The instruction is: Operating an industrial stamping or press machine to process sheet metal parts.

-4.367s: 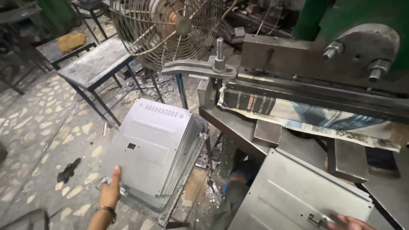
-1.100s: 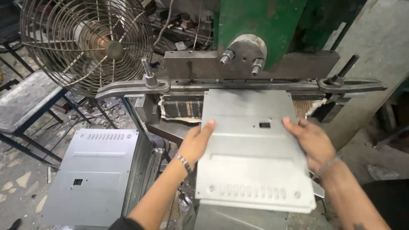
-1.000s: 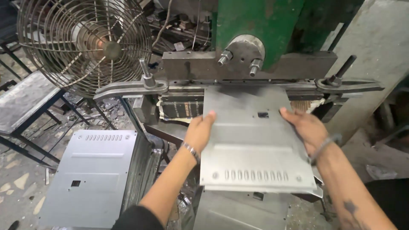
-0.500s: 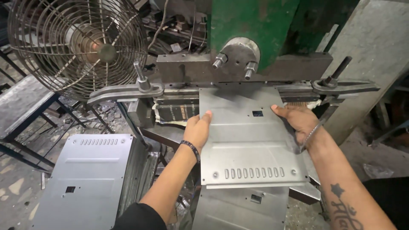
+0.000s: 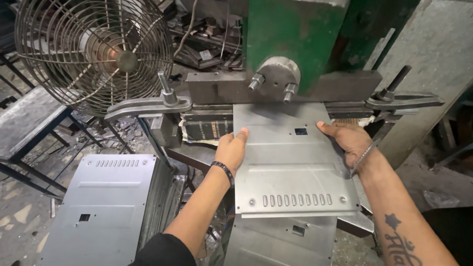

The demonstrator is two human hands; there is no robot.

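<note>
A stack of grey metal panels [image 5: 101, 202] stands beside the press at the left, while the left hand [image 5: 232, 148] and the right hand [image 5: 347, 140] each grasp a side edge of one sheet-metal panel [image 5: 290, 167], whose far edge lies under the press ram [image 5: 276, 86], seemingly positioned but not yet pressed.
</note>
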